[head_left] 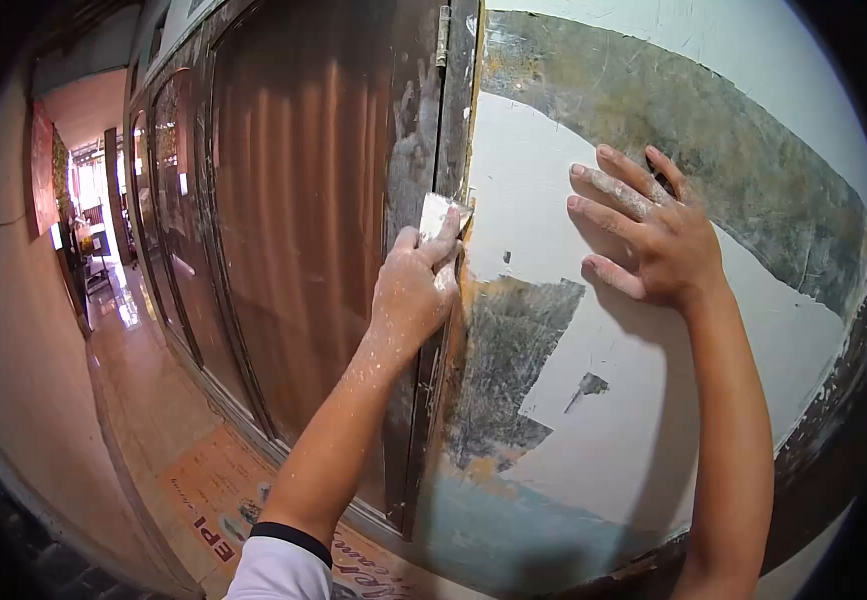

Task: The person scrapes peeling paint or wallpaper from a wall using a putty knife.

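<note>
Corridor floor (132,385), glossy, at nine o'clock; printed sheet (209,485) on it, eight o'clock; one brown curtained panel (289,230), ten. Two hands: near centre, left hand (412,285) clutching one white scraper (438,214) beside one patchy grey-and-white wall (554,345); two o'clock, right hand (659,240), released, fingers spread against it.

Left hand (416,285): one | right hand (676,245): one | bare forearms (349,410): two | flat tool (435,214): one | white sleeve (282,572): one | visible hinge (444,36): one | small isolated dark wall patches (593,383): two | printed floor sheeting (206,485): count indeterminate
</note>
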Demonstrator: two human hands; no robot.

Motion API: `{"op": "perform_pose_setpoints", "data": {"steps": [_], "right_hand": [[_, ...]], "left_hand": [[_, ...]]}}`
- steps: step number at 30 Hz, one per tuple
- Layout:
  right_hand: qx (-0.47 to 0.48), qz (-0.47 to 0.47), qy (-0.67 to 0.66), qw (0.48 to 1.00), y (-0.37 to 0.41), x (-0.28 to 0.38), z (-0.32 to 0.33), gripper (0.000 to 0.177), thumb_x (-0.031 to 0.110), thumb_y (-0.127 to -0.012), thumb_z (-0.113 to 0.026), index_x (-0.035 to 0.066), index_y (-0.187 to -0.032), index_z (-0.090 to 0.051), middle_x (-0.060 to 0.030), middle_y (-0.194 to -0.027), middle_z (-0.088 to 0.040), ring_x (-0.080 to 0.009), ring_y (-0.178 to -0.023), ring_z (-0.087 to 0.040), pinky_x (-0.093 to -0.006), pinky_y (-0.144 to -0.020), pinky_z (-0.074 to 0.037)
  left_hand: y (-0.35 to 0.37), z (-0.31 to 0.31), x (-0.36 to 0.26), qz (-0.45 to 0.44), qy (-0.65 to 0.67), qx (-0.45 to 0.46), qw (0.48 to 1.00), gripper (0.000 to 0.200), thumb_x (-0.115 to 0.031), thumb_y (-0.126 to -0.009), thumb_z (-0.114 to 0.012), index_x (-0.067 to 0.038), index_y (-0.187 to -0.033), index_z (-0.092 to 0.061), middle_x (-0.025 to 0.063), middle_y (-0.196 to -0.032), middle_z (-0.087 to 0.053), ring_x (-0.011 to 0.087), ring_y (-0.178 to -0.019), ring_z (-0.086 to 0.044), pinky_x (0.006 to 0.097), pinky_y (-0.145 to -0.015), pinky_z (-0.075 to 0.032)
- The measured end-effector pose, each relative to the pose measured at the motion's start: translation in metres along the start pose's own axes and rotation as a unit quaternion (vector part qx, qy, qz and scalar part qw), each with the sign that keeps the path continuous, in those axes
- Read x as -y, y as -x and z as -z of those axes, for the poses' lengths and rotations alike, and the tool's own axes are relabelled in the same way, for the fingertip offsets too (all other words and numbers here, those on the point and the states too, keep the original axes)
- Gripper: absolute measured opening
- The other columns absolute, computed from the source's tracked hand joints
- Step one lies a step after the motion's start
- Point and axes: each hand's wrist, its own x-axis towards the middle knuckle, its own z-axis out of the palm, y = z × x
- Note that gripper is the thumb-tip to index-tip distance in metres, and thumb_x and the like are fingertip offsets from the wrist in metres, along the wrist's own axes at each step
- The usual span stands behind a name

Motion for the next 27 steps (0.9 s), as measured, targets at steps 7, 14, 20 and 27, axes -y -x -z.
{"op": "perform_pose_setpoints", "data": {"steps": [7,14,20,27], "right_hand": [[-0.012,0.003,0.0,1.0,-0.001,-0.001,-0.001,0.048,0.046,-0.087,-0.074,0.031,-0.132,-0.069,0.0107,-0.154,-0.056,-0.016,-0.15,-0.041,-0.0471,-0.13,-0.024],[0.001,-0.007,-0.004,1.0,-0.001,0.001,0.0,0.05,0.043,-0.086,-0.075,0.032,-0.134,-0.068,0.0115,-0.153,-0.057,-0.0155,-0.151,-0.041,-0.0466,-0.13,-0.024],[-0.011,0.002,-0.005,1.0,-0.001,-0.001,0.0,0.049,0.044,-0.085,-0.076,0.031,-0.132,-0.069,0.0109,-0.153,-0.057,-0.0156,-0.15,-0.041,-0.0469,-0.13,-0.025],[-0.005,-0.001,0.002,1.0,0.0,0.0,-0.002,0.048,0.047,-0.087,-0.074,0.032,-0.132,-0.069,0.0111,-0.153,-0.057,-0.0148,-0.151,-0.041,-0.0469,-0.13,-0.023]], "left_hand": [[0.003,0.005,-0.004,0.019,-0.018,0.011,1.0,0.05,-0.008,-0.097,-0.065,-0.018,-0.146,-0.063,0.0167,-0.088,-0.054,0.0337,-0.082,-0.059,0.0403,-0.079,-0.05],[-0.006,0.006,-0.008,0.036,-0.017,0.017,0.999,0.051,-0.007,-0.096,-0.065,-0.016,-0.146,-0.063,0.0181,-0.093,-0.057,0.0345,-0.085,-0.062,0.0409,-0.081,-0.05],[-0.014,0.007,-0.011,0.019,-0.009,0.002,1.0,0.05,-0.008,-0.097,-0.065,-0.016,-0.146,-0.062,0.0183,-0.09,-0.057,0.035,-0.085,-0.062,0.0408,-0.082,-0.051],[-0.015,0.008,-0.01,0.056,-0.039,0.05,0.996,0.061,-0.017,-0.094,-0.063,-0.03,-0.153,-0.055,0.0175,-0.109,-0.057,0.0403,-0.099,-0.065,0.0502,-0.087,-0.054]]}}
